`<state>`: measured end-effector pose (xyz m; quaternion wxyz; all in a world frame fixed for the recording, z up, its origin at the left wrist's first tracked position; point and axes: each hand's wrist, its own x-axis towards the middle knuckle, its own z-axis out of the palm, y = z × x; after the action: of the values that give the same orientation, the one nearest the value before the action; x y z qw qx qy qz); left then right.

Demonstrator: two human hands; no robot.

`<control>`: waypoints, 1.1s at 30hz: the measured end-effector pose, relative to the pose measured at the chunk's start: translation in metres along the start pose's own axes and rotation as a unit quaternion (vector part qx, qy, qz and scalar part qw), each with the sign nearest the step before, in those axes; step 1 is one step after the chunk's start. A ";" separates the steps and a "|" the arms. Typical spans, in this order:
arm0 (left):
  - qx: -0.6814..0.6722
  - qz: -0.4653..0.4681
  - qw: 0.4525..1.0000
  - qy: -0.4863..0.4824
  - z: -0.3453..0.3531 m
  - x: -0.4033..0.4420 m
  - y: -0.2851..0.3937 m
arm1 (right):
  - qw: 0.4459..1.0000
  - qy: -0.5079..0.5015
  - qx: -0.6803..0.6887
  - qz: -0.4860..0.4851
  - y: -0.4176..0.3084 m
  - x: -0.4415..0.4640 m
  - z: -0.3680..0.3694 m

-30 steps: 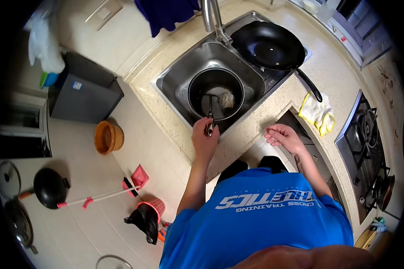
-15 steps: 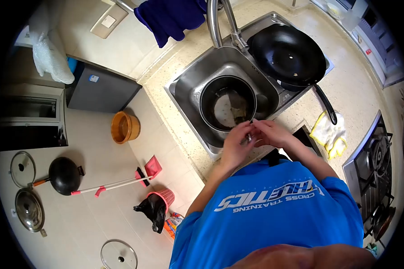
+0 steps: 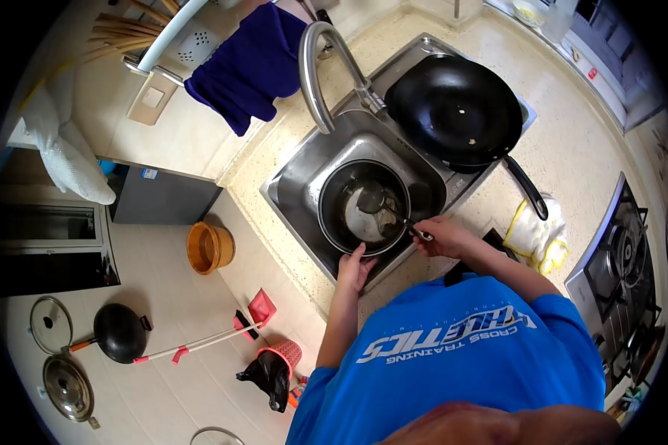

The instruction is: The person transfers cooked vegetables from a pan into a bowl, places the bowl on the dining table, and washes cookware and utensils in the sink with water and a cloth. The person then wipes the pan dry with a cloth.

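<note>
A dark round pot [image 3: 332, 226] stands in the left basin of the steel sink, with murky liquid in its bottom. My left hand [image 3: 355, 269] grips the near rim of this pot, fingers on its edge. In my right hand [image 3: 444, 236] is the handle of a ladle [image 3: 372, 199], whose dark round bowl hangs inside the pot. Some brownish matter lies beside the ladle, too unclear to name. A black wok [image 3: 456, 104] rests over the right side of the sink, its handle pointing toward the counter.
The curved tap [image 3: 315, 74] rises behind the sink [image 3: 280, 185]. A purple cloth [image 3: 249, 67] hangs at the back left. White gloves with yellow edging [image 3: 536, 233] lie near the gas stove [image 3: 620, 259]. A wooden bucket [image 3: 209, 248] and a pink bin [image 3: 286, 352] stand on the floor.
My hands were together at the pot's near edge and have parted. The left now holds the rim; the right holds the ladle with its bowl in the pot. The view has shifted.
</note>
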<state>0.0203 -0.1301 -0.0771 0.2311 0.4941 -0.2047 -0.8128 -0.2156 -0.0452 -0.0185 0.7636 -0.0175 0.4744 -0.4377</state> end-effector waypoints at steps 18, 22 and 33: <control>-0.013 0.061 0.997 0.051 0.020 -0.032 0.022 | 0.946 -0.001 -0.307 -0.109 -0.015 -0.078 0.007; 0.009 0.085 0.996 0.029 0.035 -0.062 0.034 | 0.941 0.017 -0.292 -0.170 -0.015 -0.104 0.009; 0.026 0.071 0.996 -0.047 0.095 -0.099 0.059 | 0.914 0.023 -0.270 -0.302 -0.032 -0.173 -0.005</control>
<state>-0.0145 -0.1106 0.0667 0.2654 0.4451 -0.2706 -0.8113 -0.2686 0.0557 0.1156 0.5504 -0.3554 0.5640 -0.5027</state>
